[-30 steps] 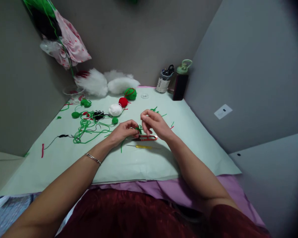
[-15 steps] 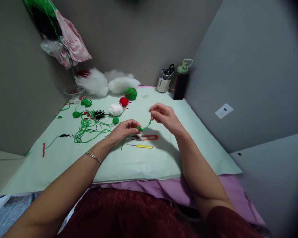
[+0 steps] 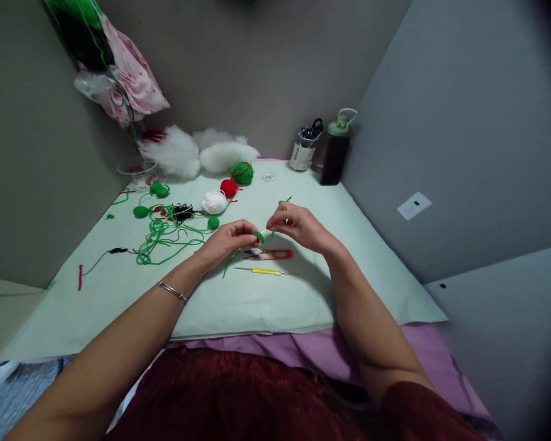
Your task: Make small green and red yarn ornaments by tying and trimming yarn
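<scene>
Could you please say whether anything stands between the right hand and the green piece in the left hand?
Nothing visible blocks it; only a thin pale tool and a green strand bridge the gap between right hand and green piece.

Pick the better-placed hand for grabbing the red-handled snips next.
Right hand, probably: it's nearer the red handle, while the left hand sits by the blades, pinching green yarn.

Green yarn (image 3: 258, 235) partly hidden by left hand (image 3: 235, 236), tiny tool (image 3: 264, 231), possibly hook
</scene>
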Available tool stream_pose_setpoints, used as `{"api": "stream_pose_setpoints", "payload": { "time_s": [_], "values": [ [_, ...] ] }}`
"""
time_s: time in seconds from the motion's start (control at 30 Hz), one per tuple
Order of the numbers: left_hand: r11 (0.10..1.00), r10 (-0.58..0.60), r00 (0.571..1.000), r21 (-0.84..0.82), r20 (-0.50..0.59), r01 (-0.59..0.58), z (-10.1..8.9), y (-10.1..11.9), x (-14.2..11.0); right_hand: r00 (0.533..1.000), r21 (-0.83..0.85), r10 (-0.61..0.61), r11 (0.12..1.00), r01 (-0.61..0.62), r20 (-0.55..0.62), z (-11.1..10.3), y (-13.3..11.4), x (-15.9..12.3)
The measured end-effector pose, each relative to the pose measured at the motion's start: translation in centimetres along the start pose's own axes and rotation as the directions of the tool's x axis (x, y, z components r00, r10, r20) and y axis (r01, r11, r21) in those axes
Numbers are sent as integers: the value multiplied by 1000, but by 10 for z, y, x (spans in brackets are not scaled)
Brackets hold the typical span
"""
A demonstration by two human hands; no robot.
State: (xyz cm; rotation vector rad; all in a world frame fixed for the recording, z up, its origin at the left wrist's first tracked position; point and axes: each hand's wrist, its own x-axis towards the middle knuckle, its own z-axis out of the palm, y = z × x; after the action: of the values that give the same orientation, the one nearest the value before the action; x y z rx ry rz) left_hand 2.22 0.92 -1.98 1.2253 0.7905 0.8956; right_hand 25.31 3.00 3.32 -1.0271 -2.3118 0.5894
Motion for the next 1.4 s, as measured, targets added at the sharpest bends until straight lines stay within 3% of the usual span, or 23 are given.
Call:
{"api": "stream_pose_setpoints", "payload": {
  "time_s": [1.4],
  "values": [
    [999, -47, 998, 14, 29, 46, 1, 2, -1, 996, -14, -40, 999, 41, 81, 3, 0, 0]
  ]
}}
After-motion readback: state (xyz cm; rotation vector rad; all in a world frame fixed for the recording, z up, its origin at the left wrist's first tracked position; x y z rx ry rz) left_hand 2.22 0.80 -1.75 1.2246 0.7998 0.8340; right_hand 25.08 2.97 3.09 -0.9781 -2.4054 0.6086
